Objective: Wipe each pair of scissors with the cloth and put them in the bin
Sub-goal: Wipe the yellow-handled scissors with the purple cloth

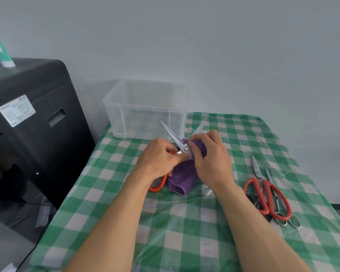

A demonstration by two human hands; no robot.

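Note:
My left hand [159, 158] grips a pair of orange-handled scissors [173, 137] near the pivot, blades spread apart and pointing up and away. A purple cloth [182, 178] hangs under both hands. My right hand [209, 154] pinches a fold of that cloth around the right blade, close to the pivot. The clear plastic bin [145, 108] stands just behind the hands at the table's far left. A pile of other scissors [267, 193], red-handled and metal-handled, lies on the table to the right.
The table carries a green and white checked cloth [185, 222] under clear film. A large black machine [33, 122] stands against the table's left edge. A plain wall rises behind the bin.

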